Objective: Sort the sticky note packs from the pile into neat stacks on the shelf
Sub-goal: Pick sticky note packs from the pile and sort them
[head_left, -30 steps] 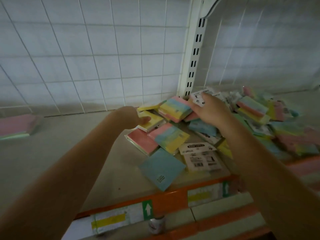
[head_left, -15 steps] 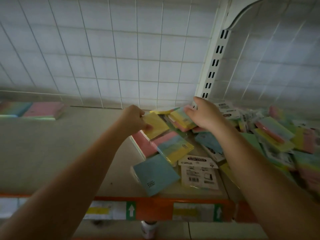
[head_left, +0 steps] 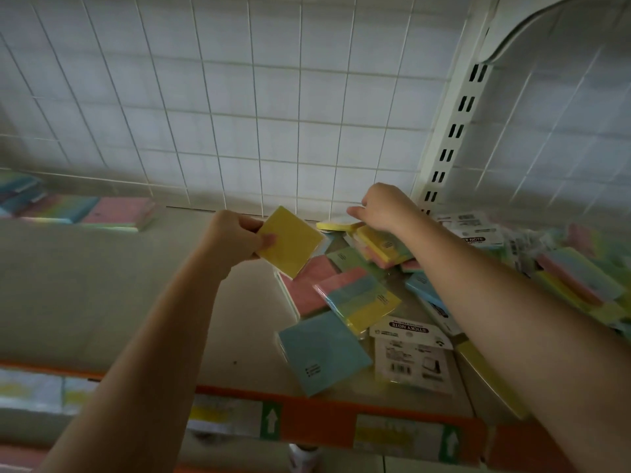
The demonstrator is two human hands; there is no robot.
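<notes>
The left hand point(head_left: 235, 238) pinches a yellow pack point(head_left: 292, 242) by one corner, lifted clear of the shelf point(head_left: 112, 295). The right hand point(head_left: 384, 208) hovers, fingers curled, over the pile point(head_left: 392, 288) near another yellow pack point(head_left: 336, 224); whether it grips anything I cannot tell. Bare shelf lies open to the left, up to the stacks point(head_left: 85, 211) by the wire grid point(head_left: 239, 114). An orange edge point(head_left: 317, 418) runs along the front.

Both bare forearms outstretched; left hand point(head_left: 235, 238) pinching, right hand point(head_left: 384, 208) curled, palm down.
</notes>
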